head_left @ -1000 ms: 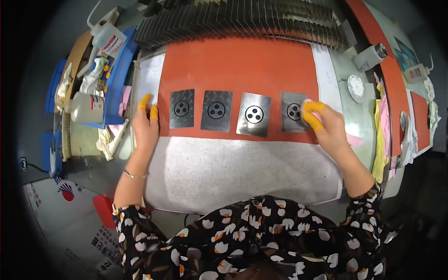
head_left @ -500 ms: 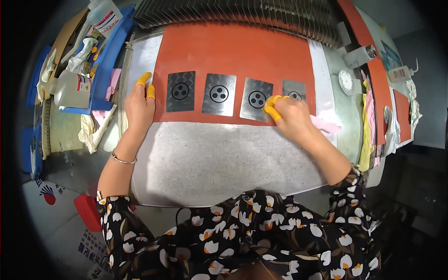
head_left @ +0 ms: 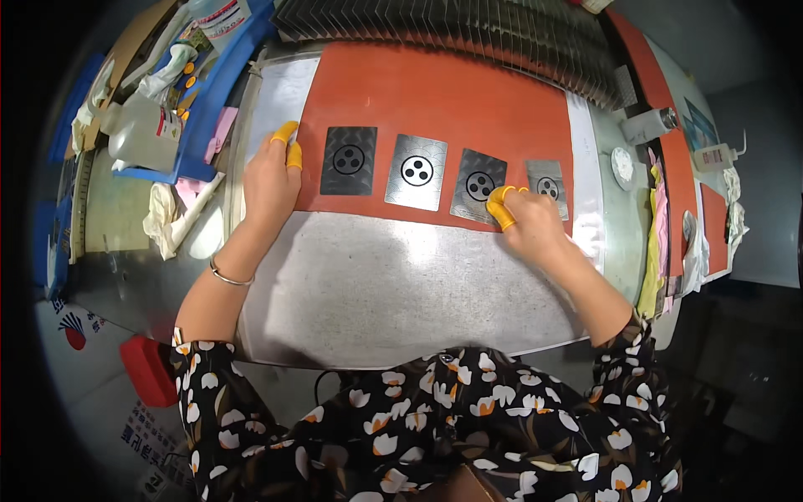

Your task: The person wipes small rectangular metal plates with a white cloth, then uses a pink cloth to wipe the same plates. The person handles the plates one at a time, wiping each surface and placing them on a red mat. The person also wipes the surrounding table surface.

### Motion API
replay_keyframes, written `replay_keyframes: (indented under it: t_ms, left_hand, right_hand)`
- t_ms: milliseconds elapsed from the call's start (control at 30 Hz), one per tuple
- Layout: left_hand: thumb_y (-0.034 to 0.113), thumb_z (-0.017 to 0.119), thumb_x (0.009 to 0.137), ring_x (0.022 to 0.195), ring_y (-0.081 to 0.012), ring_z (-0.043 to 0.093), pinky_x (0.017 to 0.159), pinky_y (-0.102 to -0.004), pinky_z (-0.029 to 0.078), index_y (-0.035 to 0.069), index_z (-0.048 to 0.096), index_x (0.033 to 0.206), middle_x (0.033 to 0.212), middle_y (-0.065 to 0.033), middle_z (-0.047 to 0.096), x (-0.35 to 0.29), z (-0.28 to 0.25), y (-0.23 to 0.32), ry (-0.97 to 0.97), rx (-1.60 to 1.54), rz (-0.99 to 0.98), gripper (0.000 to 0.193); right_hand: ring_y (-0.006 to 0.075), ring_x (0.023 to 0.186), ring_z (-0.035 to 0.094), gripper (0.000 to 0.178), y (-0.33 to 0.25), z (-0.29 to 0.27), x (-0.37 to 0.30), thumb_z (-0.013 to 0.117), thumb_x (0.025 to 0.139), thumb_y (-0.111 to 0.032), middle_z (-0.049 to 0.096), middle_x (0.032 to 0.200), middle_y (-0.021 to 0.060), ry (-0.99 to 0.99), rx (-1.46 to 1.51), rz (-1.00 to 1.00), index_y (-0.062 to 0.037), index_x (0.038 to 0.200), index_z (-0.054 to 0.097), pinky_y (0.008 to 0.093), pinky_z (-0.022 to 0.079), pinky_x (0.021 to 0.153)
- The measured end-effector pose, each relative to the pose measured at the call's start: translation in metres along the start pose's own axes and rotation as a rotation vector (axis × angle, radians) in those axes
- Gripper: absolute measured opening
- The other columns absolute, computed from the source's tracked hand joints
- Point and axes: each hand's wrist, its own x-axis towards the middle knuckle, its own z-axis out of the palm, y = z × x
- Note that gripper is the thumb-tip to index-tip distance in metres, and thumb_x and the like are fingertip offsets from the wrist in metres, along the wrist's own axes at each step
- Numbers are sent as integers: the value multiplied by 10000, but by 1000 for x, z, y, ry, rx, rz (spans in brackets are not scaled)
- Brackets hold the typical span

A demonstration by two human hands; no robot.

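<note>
Four printed metal plates lie in a row on an orange mat: a dark one (head_left: 349,180) at the left, a brighter one (head_left: 401,191), a third (head_left: 493,171) and a smaller-looking one (head_left: 535,174) at the right. Each bears a black ring with three dots. My right hand (head_left: 539,226), with yellow finger cots, is closed at the third plate's lower right corner; whatever its fingers grip is hidden. My left hand (head_left: 272,180), also with yellow cots, rests at the mat's left edge, thumb and forefinger apart, holding nothing.
A rack of upright thin plates (head_left: 452,54) spans the back. Blue tray (head_left: 191,125) and a white jug-like bottle (head_left: 142,134) stand left. At right are a capped bottle (head_left: 648,125), a round white dish (head_left: 621,166) and yellow cloth (head_left: 652,251). Grey board (head_left: 401,284) lies in front.
The view has shifted, so the plates and both hands appear farther right. My right hand stays at the third plate's lower corner. A pink cloth beside that hand no longer shows.
</note>
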Motion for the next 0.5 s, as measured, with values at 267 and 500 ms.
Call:
replay_keyframes:
  t_ms: [267, 500]
  left_hand:
    - [80, 503, 810, 732, -348, 556, 625, -419, 439, 7, 546, 1004, 908, -145, 555, -4, 3, -6, 23, 14, 4, 212]
    - [71, 498, 812, 694, -345, 551, 601, -419, 440, 19, 544, 1026, 901, -148, 553, -2, 6, -3, 74, -29, 77, 225]
  right_hand:
    - [357, 618, 570, 96, -10, -3, 11, 595, 741, -100, 592, 685, 178, -131, -32, 55, -9, 768, 579, 433, 452, 562]
    - [359, 592, 566, 100, -19, 6, 17, 588, 760, -106, 581, 641, 181, -39, -60, -14, -9, 741, 571, 427, 445, 535]
